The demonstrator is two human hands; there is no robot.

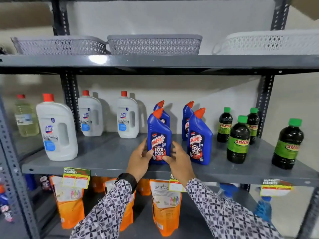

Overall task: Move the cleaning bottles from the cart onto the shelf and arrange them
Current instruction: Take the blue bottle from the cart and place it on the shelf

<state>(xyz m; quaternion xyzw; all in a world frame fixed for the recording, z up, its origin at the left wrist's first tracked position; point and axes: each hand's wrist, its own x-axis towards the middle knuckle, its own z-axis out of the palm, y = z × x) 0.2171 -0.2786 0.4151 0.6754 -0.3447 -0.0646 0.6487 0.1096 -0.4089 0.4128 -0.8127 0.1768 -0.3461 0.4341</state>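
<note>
A blue Harpic bottle (pixel 158 135) with a red cap stands upright near the front edge of the grey middle shelf (pixel 107 157). My left hand (pixel 139 159) grips its lower left side and my right hand (pixel 177 159) grips its lower right side. A second blue Harpic bottle (pixel 199 137) stands just to the right, and two more (pixel 164 114) (pixel 187 118) stand behind. White Domex bottles (pixel 56 128) (pixel 90 114) (pixel 127 116) stand to the left. Dark Sunny bottles with green caps (pixel 238 140) (pixel 288 145) stand to the right. The cart is out of view.
Grey baskets (pixel 153 44) and a white basket (pixel 269 42) sit on the upper shelf. A pale yellow bottle (pixel 25 118) stands far left. Orange refill pouches (pixel 165 209) fill the lower shelf. Price tags (pixel 76 176) hang from the shelf edge. Dark slotted uprights (pixel 69 100) frame the bays.
</note>
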